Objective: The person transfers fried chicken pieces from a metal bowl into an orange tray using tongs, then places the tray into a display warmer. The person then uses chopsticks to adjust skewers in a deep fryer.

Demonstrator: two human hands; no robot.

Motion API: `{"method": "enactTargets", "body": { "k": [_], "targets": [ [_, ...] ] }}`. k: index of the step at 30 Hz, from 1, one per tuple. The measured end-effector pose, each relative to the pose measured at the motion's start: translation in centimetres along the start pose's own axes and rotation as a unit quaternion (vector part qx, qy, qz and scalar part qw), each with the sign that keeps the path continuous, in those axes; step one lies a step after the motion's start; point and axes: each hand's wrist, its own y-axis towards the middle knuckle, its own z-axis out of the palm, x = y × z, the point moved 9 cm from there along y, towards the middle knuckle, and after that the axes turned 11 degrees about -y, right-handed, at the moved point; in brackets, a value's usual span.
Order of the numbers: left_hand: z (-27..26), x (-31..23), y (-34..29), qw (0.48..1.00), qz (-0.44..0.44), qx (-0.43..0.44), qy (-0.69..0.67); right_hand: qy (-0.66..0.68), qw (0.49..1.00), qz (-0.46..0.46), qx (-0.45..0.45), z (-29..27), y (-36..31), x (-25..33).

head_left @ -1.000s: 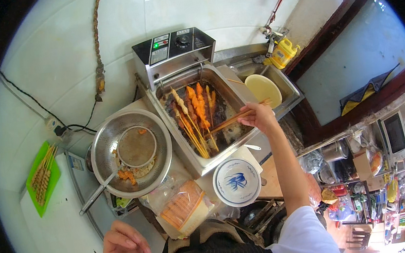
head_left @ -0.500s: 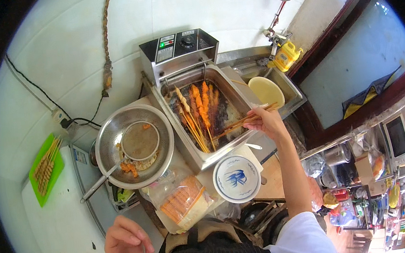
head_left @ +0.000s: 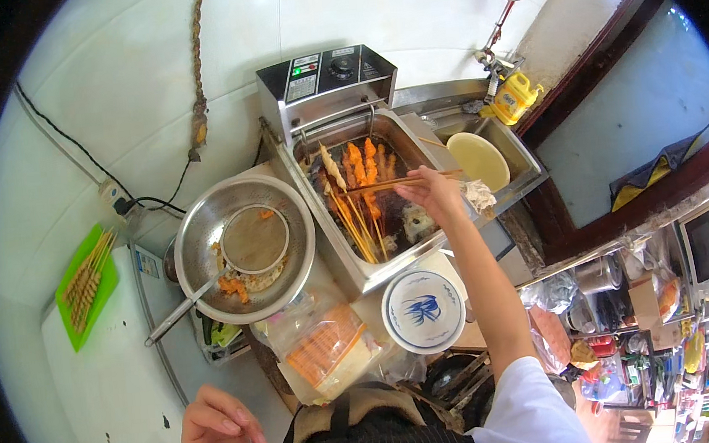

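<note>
My right hand [head_left: 429, 191] is closed around long wooden chopsticks [head_left: 378, 186] held nearly level over the electric deep fryer [head_left: 330, 261]. Their tips reach among several skewers: orange-coated meat skewers [head_left: 371, 163] and a paler skewer [head_left: 331, 166] lie in dark, bubbling oil, with bare sticks [head_left: 361, 233] slanting toward the near side. A pale foamy patch [head_left: 416, 220] floats below my right hand. Down at the lower left, my left hand [head_left: 220, 436] hangs in the air with fingers loosely curled and apart, holding nothing I can see.
Left of the fryer stands a steel colander [head_left: 186, 274] with a mesh strainer [head_left: 255, 239] and fried bits. A green tray of skewers [head_left: 90, 283] lies far left. Nearer are a plastic bag [head_left: 324, 351] and a patterned bowl [head_left: 423, 311]. A cream basin [head_left: 478, 160] sits in the sink.
My right hand has moved up and left over the fryer, and the chopsticks have swung from a slant near the front corner to nearly level across the skewers. My left hand stays about where it was.
</note>
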Motion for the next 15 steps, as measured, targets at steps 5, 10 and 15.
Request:
{"method": "enactTargets", "body": {
  "k": [5, 10, 15],
  "targets": [
    [0.1, 0.1, 0.1, 1.000, 0.001, -0.007, 0.013, 0.093, 0.995, 0.021, 0.008, -2.5, 0.4, 1.7],
    [1.1, 0.9, 0.4, 1.000, -0.020, 0.001, 0.016, 0.006, 0.999, -0.035, 0.004, -2.8, -0.6, 4.2],
    [2.0, 1.7, 0.7, 0.999, -0.036, 0.026, -0.005, -0.076, 0.993, -0.048, 0.075, 1.0, -0.7, 2.7]
  ]
}}
